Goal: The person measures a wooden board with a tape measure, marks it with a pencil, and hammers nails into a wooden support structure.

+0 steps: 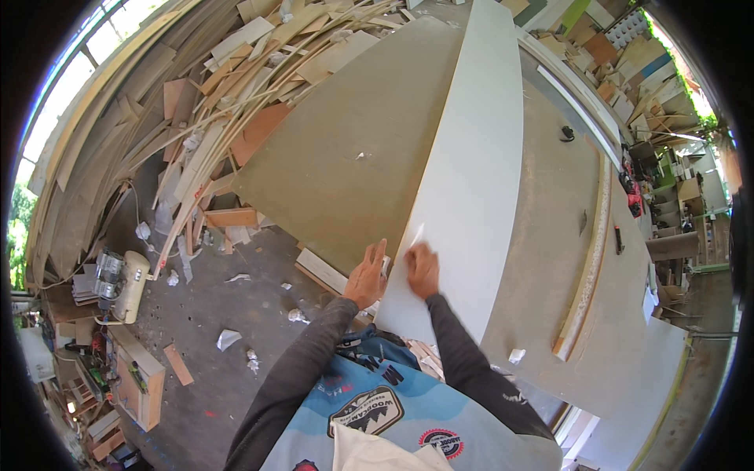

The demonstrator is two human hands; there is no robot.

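Note:
A long white panel (475, 141) runs away from me, narrowing toward the far end in this curved view. My left hand (367, 276) is at its near left edge, fingers stretched forward and apart from one another. Something small and pale shows beside that hand's thumb side, too small to name. Over the panel's near end is my right hand (422, 268), its fingers curled together. A bright glint lies on the white surface just beyond these fingers. Whatever they pinch, if anything, is hidden. A large brownish-grey sheet (353, 141) lies left of the white panel.
Wood offcuts (259, 71) and long strips heap up at the far left. An air compressor (129, 286) stands on the littered floor (208, 290). To the right, a long narrow strip (587, 267) lies on a broad grey surface (542, 235), near a black tape-like object (567, 133).

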